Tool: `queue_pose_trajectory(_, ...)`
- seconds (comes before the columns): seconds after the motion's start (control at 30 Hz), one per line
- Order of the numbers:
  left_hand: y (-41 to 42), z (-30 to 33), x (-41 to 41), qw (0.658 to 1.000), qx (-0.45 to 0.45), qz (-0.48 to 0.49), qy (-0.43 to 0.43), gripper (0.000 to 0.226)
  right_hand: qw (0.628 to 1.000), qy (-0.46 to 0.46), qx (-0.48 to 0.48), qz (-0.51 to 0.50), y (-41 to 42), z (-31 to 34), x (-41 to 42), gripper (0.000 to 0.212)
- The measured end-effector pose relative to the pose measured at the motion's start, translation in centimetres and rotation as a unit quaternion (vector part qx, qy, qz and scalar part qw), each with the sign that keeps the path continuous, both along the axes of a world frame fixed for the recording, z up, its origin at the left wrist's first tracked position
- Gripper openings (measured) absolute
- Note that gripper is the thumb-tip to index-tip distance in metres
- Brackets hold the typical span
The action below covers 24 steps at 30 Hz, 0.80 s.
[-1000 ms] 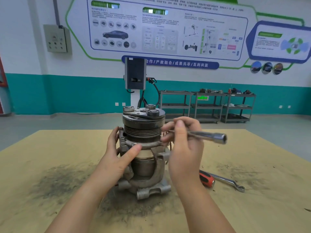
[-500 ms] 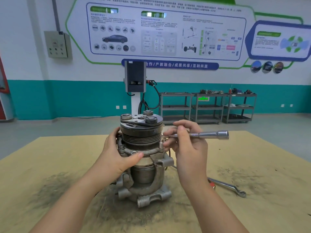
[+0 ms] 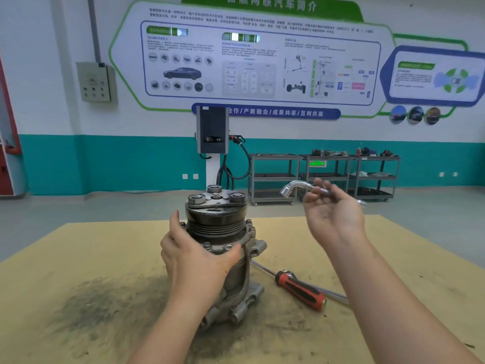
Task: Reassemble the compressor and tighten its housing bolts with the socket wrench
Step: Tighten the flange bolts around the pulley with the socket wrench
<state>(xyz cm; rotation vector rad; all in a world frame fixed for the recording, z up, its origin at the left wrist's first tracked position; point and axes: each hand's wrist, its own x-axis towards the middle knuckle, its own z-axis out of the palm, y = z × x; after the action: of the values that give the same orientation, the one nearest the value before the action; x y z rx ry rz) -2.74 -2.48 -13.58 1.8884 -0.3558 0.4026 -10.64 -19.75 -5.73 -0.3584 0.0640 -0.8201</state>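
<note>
The grey metal compressor (image 3: pixel 220 227) stands upright on the yellow-brown table (image 3: pixel 393 258), pulley end up, with housing bolts around its flange. My left hand (image 3: pixel 194 256) grips the compressor's left side at the flange, thumb across the front. My right hand (image 3: pixel 333 214) is raised to the right of the compressor, palm toward me, fingers pinching the shaft of the L-shaped socket wrench (image 3: pixel 294 186). The wrench's bent socket end points left and down, apart from the compressor.
A red-and-black-handled screwdriver (image 3: pixel 299 288) lies on the table right of the compressor, with a metal spanner partly hidden behind my right forearm. Dark grime stains the table at left front. Grey shelving carts (image 3: pixel 325 177) and a charging post (image 3: pixel 212 132) stand beyond.
My right hand lifted away from the compressor to the right and turned the wrench over, so its bent socket end now points left. My left hand keeps its grip on the compressor.
</note>
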Motion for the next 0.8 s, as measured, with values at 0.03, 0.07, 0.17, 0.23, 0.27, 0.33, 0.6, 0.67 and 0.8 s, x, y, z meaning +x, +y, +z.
queue_pose_trajectory(0.03, -0.7, 0.1, -0.8, 0.999, -0.002, 0.04, 0.001, 0.125, 1.0, -0.009, -0.008, 0.002, -0.3, 0.2, -0.6, 0.017)
queue_pose_trajectory(0.07, -1.7, 0.2, -1.7, 0.997, -0.004, 0.083, 0.001, 0.123, 1.0, -0.012, -0.02, 0.007, -0.4, 0.1, -1.2, 0.018)
queue_pose_trajectory(0.17, -4.6, 0.6, -4.9, 0.989, 0.003, 0.143, 0.025, 0.116, 0.998, 0.011, -0.06, 0.013, 0.4, -0.7, -2.6, 0.017)
queue_pose_trajectory(0.23, -5.9, 0.4, -6.4, 0.988, 0.023, 0.151, 0.034, 0.118, 0.995, 0.041, -0.086, -0.001, 0.8, -1.4, -2.9, 0.018)
queue_pose_trajectory(0.27, -6.0, 0.1, -6.8, 0.987, 0.031, 0.155, 0.024, 0.119, 0.993, 0.057, -0.098, -0.011, 0.9, -1.7, -3.0, 0.018)
queue_pose_trajectory(0.33, -5.0, -0.4, -6.6, 0.985, 0.036, 0.169, -0.011, 0.12, 0.99, 0.079, -0.113, -0.022, 1.0, -2.1, -3.0, 0.018)
queue_pose_trajectory(0.6, 0.7, -0.5, -0.3, 0.996, 0.038, 0.079, 0.029, 0.143, 0.989, 0.078, -0.125, 0.033, 1.7, -3.0, -0.7, 0.012)
queue_pose_trajectory(0.67, 0.8, -0.9, -0.1, 0.997, 0.042, 0.067, 0.02, 0.147, 0.988, 0.073, -0.13, 0.048, 2.1, -3.0, 0.8, 0.01)
queue_pose_trajectory(0.8, 0.8, -1.8, 0.1, 0.996, 0.024, 0.079, -0.026, 0.146, 0.985, 0.077, -0.146, 0.05, 2.0, -2.6, 3.9, 0.012)
